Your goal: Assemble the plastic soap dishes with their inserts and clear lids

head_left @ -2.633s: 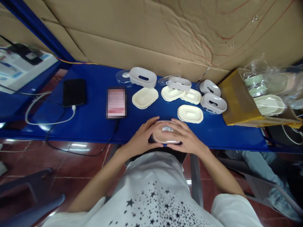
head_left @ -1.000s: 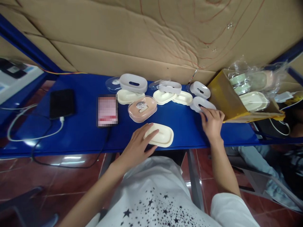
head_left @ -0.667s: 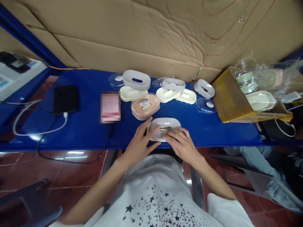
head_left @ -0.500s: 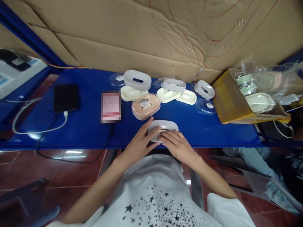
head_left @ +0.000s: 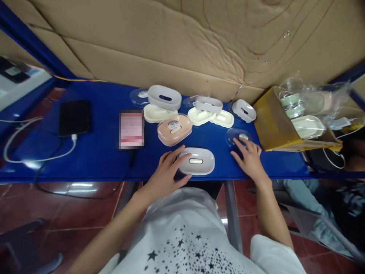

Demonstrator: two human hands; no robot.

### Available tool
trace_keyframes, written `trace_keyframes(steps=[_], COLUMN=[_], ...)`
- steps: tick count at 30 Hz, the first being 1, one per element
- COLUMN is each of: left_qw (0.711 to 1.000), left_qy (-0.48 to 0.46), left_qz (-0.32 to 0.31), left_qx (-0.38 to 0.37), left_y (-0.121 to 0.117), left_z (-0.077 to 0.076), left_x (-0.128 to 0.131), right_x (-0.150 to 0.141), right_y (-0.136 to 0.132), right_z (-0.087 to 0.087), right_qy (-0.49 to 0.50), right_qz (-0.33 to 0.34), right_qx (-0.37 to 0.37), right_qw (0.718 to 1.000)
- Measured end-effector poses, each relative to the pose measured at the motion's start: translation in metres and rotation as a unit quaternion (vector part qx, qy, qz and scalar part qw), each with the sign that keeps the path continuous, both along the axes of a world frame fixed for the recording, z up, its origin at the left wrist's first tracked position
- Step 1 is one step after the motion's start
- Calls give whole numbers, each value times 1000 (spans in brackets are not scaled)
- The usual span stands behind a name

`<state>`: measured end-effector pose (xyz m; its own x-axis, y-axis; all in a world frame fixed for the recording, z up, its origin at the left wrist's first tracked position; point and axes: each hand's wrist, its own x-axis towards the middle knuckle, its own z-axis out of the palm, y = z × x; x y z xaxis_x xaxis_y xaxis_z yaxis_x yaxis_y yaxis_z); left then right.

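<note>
A grey oval soap dish [head_left: 199, 167] with a cream insert showing through its slot lies near the table's front edge. My left hand [head_left: 168, 171] holds its left end, thumb on the near rim and fingers toward the far one. Off to the right, my right hand [head_left: 251, 158] has its fingertips on a clear plastic lid [head_left: 232, 136] with a round sticker; fingers partly cover the lid. Just beyond the grey dish sits a peach soap dish [head_left: 173, 133] under a clear lid with a sticker.
Along the back lie grey soap dish shells [head_left: 164, 97], cream trays [head_left: 201, 116] and clear lids [head_left: 138, 97]. A cardboard box [head_left: 265, 125] of wrapped parts stands right. On the left are a pixelated rectangular object [head_left: 131, 129] and a black device [head_left: 74, 118] with a white cable.
My right hand has left the grey soap dish and moved right onto the clear lid, which has shifted left and nearer. My left hand has stayed at the dish.
</note>
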<state>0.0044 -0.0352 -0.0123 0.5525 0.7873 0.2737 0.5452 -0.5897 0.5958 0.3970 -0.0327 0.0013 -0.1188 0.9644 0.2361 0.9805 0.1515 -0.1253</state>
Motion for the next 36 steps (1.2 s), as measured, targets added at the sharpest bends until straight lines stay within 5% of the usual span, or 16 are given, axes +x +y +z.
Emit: trace_keyframes(steps=[3,9,17,26,36], left_qw=[1000,999,993,994,993], left_qy=[-2,-11,-58,-64,-63], left_qz=[-3,1,22,15,8], left_qx=[-16,-42,-97,-87,-99], left_y=[-1,-2,-1,1,1], left_z=[3,1,-5,-8,-4], left_x=[0,1,1,1,1], right_x=[1,-4,-99,-93,-98], right_y=[-23,-23,-39,-30,-29], right_z=[2,1,14,5,14], right_qy=[19,187,100,88,59], right_qz=[81,83,246,224,242], right_qx=[-15,-2,-21,-33,-26], right_qw=[996,979,964,970,968])
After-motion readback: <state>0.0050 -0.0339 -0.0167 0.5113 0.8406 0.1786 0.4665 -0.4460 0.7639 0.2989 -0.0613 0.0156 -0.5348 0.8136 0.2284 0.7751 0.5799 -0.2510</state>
